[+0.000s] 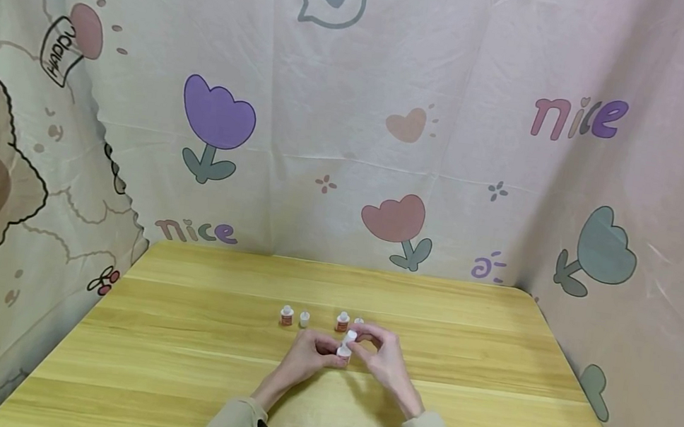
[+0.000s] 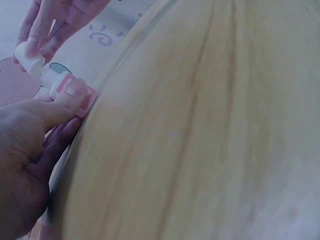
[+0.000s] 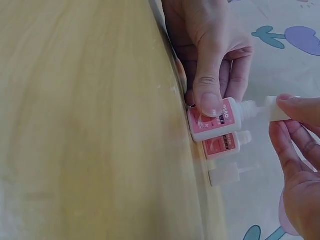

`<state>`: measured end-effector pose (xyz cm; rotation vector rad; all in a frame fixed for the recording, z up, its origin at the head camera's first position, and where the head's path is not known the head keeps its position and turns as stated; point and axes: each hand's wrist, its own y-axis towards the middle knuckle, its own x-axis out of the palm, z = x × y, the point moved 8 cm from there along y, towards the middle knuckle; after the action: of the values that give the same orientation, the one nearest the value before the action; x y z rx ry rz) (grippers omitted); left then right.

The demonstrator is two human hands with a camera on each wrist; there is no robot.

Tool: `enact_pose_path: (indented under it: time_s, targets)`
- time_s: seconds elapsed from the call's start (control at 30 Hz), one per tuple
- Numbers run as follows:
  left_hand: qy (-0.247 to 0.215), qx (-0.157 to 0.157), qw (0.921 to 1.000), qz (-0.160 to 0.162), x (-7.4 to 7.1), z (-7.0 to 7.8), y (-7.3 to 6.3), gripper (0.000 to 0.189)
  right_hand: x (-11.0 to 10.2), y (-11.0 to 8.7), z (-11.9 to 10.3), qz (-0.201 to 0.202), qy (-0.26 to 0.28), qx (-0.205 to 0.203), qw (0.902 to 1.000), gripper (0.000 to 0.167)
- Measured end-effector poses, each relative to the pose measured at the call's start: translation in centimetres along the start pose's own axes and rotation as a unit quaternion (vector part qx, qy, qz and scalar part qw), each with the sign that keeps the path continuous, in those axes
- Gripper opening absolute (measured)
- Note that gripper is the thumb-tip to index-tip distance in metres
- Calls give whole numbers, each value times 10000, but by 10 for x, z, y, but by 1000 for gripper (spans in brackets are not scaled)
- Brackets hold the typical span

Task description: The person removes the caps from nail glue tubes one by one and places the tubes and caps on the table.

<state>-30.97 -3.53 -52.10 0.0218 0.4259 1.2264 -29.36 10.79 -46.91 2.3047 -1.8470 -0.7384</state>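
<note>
Between its thumb and fingers, my left hand point(image 1: 303, 360) grips a small white bottle point(image 3: 214, 120) with a pink label, its base at the tabletop. My right hand point(image 1: 386, 360) pinches a white cap point(image 2: 30, 59) just above the bottle's open neck. A thin, pale stem from the cap reaches toward the neck in the right wrist view. Beyond the hands stands a second pink-labelled bottle point(image 1: 343, 323), uncapped, and beside it a white cap point(image 3: 225, 174) rests with its thin stem pointing up. Right-hand fingers partly cover that cap in the head view.
Farther left on the wooden table point(image 1: 203, 353) stand another uncapped bottle point(image 1: 286, 317) and its loose white cap point(image 1: 304, 319). A printed cloth point(image 1: 329, 112) hangs behind the table and along both sides.
</note>
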Motion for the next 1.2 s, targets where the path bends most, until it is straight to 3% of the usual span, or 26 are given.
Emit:
enact_pose_path:
  time_s: [0.6, 1.2]
  targets:
    - [20, 25, 9999, -117, 2, 4, 0, 18, -9, -2, -8, 256, 394, -349, 9983, 28]
    - [44, 207, 9998, -29, 2, 3, 0, 16, -16, -2, 4, 466, 987, 56, 9940, 30]
